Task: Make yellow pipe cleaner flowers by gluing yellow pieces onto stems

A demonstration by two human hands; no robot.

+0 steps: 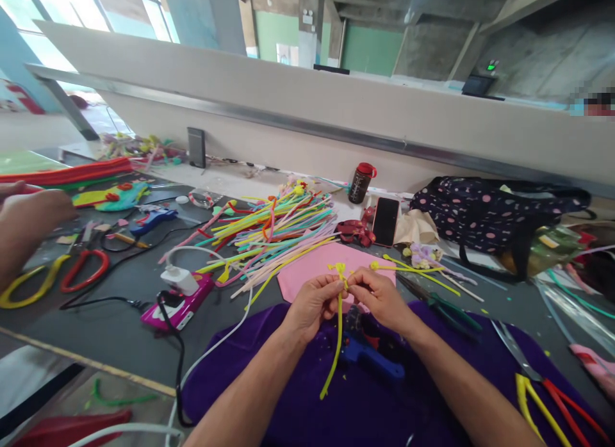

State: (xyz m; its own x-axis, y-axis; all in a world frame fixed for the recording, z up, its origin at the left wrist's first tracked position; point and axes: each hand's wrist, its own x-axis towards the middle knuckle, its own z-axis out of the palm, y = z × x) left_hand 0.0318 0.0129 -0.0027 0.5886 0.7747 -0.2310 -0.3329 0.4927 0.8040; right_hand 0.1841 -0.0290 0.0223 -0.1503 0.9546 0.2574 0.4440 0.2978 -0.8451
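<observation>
My left hand and my right hand meet above a purple cloth, both pinched on a yellow pipe cleaner. Its top is twisted into a small knot between my fingertips and its long tail hangs down to the left. Under my hands lies a blue glue gun on the cloth. A pink felt sheet lies just beyond my hands.
A heap of coloured pipe cleaners lies beyond the felt. A phone, dark bottle and dotted bag stand at the back. Scissors lie right; another person's hand and scissors are at left.
</observation>
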